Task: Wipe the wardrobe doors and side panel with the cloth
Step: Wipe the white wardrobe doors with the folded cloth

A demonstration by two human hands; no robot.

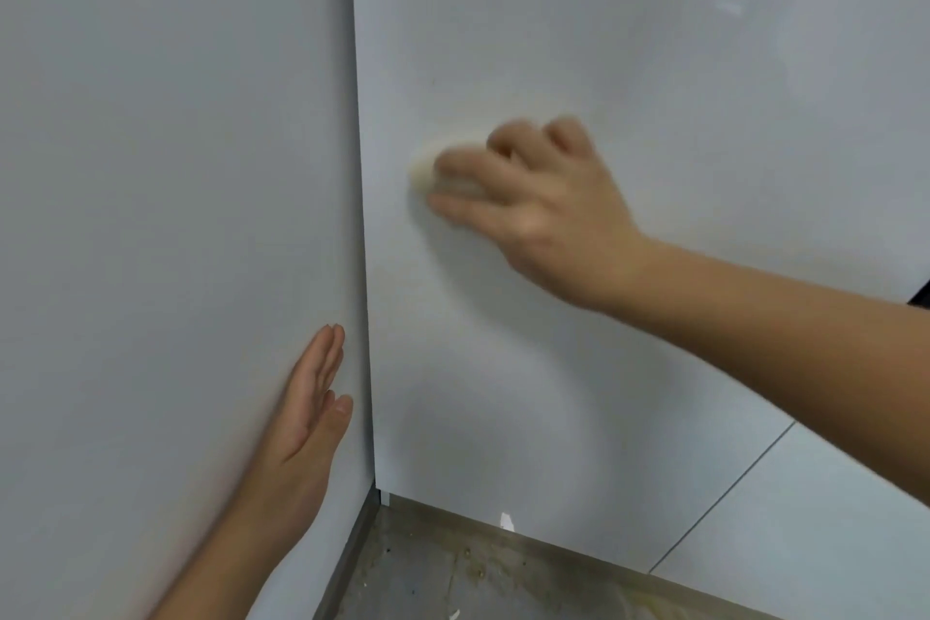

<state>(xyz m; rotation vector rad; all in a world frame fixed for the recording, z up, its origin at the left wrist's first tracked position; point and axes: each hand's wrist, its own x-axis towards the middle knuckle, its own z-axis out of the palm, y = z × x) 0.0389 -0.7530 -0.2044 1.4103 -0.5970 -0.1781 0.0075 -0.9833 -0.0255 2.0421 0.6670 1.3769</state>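
The cloth [425,172] is a small pale wad pressed against the glossy white door [578,40], near its left edge and about halfway up the view. My right hand [543,212] covers most of it; my fingers [468,164] are curled and clamped over the wad, with only its left end poking out past them. The hand is blurred, so I cannot make out the cloth's folds. My right forearm reaches in from the lower right.

Left of the door, a matte white panel [166,217] meets it at an inside corner. My left hand [307,423] lies flat against that panel, low down and just beside the corner, fingers together and straight, holding nothing.

Lower right, a thin seam [719,498] divides the door from the next one. Below, the floor [453,574] is grey, speckled and stained.
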